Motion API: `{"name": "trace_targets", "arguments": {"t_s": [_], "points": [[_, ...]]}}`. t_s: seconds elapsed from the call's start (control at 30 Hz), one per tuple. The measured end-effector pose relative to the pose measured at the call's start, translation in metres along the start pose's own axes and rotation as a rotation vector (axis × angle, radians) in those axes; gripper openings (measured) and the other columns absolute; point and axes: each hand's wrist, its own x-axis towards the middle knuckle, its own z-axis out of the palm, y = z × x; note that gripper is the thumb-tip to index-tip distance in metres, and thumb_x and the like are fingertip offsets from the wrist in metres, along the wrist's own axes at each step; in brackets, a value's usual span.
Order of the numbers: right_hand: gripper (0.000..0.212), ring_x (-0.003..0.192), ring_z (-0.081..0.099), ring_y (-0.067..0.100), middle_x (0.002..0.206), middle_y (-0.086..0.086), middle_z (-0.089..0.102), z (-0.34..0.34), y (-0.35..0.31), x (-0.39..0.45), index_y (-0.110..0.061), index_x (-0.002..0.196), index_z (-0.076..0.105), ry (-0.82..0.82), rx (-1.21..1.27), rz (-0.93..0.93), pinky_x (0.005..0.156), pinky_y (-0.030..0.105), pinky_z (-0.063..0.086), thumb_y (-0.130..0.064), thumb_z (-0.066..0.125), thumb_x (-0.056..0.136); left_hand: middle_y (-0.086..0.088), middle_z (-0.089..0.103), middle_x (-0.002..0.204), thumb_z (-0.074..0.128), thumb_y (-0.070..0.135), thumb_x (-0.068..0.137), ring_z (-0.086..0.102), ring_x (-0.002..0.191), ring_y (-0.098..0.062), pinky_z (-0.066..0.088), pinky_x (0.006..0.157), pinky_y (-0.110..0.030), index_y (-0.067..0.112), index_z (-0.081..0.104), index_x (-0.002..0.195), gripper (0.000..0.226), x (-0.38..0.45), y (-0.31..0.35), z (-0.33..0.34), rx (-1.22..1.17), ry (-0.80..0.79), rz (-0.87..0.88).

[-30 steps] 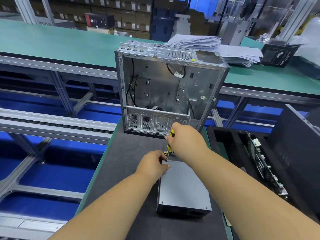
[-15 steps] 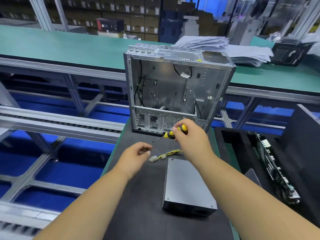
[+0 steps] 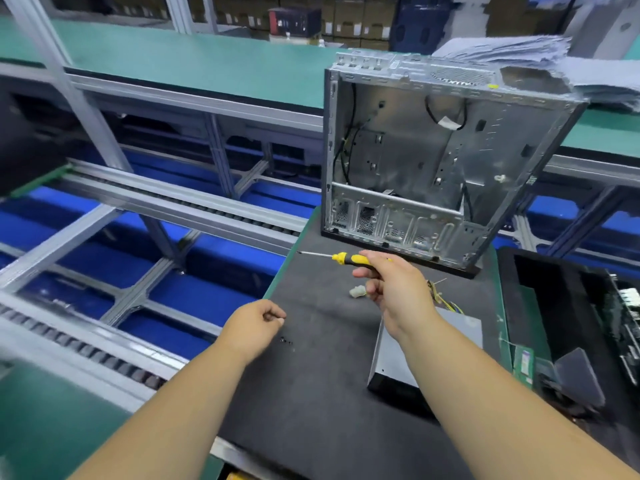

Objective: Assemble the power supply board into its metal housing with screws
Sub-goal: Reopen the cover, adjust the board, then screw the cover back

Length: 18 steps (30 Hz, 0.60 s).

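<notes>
Metal housing (image 3: 433, 161) holds cables; right grip (image 3: 391, 285) pinches screwdriver (image 3: 349, 259); left grip (image 3: 256, 323) curled, empty.

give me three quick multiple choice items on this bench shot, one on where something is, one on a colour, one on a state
1. Where is the power supply box?
A. inside the housing
B. flat on the dark mat
C. on the conveyor

2. The screwdriver handle is:
A. yellow and black
B. red
C. all blue

3. The metal housing is:
A. lying closed
B. upright, its side open
C. upside down in a tray

Key: 1 B, it rests on the mat under the right hand; 2 A, its handle shows both colours; 3 B, its interior is visible.
</notes>
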Motion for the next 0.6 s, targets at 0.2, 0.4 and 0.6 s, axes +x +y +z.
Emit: {"name": "trace_targets", "arguments": {"t_s": [0.2,0.4,0.6], "points": [[0.014,0.044,0.044,0.011,0.071,0.005,0.072,0.007,0.01,0.003,-0.013,0.1,0.07,-0.014,-0.027,0.017,0.069,0.035,0.043,-0.021,0.06,0.095,0.013,0.066,0.082,0.066,0.028,0.089,0.061,0.078,-0.006,0.046,0.065,-0.023,0.034,0.066,0.081,0.01,0.0,-0.016,0.005,0.087,0.006,-0.005],[0.016,0.047,0.045,0.011,0.073,0.003,0.072,0.002,0.017,0.001,-0.015,0.103,0.07,-0.039,-0.052,0.026,0.057,0.023,0.041,-0.023,0.059,0.096,0.014,0.065,0.082,0.074,0.019,0.084,0.061,0.077,-0.005,0.049,0.073,-0.022,0.036,0.067,0.083,0.018,0.005,-0.021,0.015,0.172,-0.058,0.035],[0.015,0.05,0.045,0.012,0.075,0.003,0.072,0.0,0.023,0.0,-0.018,0.103,0.07,-0.053,-0.093,0.02,0.059,0.024,0.042,-0.026,0.059,0.096,0.014,0.056,0.085,0.076,0.02,0.082,0.057,0.077,-0.003,0.049,0.074,-0.023,0.032,0.066,0.08,0.016,0.005,-0.023,0.02,0.256,-0.017,0.117]]}}
